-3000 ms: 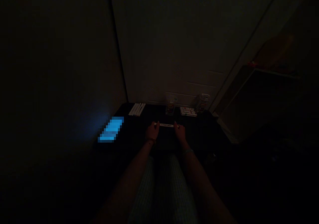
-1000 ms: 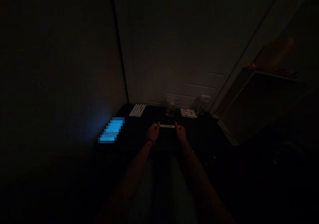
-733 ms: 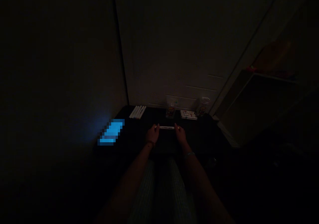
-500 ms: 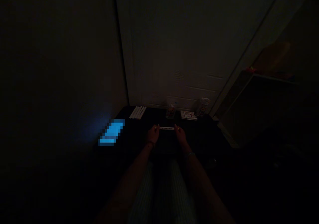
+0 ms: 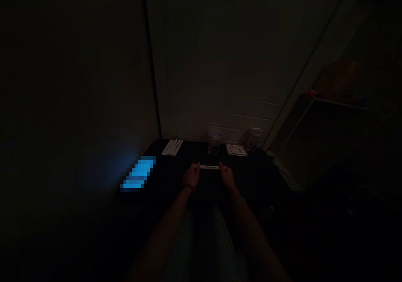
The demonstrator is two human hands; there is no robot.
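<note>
The room is very dark. A white marker pen [image 5: 209, 167] lies crosswise above a dark table [image 5: 176, 169], held by its two ends. My left hand [image 5: 191, 175] pinches the left end and my right hand [image 5: 226, 175] pinches the right end. Both wrists wear a thin band. My knees in pale ribbed cloth show below the hands.
Several white markers [image 5: 172, 147] lie side by side at the table's back left. A glowing blue screen [image 5: 138, 173] sits at the left edge. Two small clear containers [image 5: 214, 144] [image 5: 255, 139] and a flat pack of coloured items [image 5: 236, 149] stand along the back by the wall.
The view has tipped upward a little, so everything sits lower in the picture. Both hands keep the same hold on the marker.
</note>
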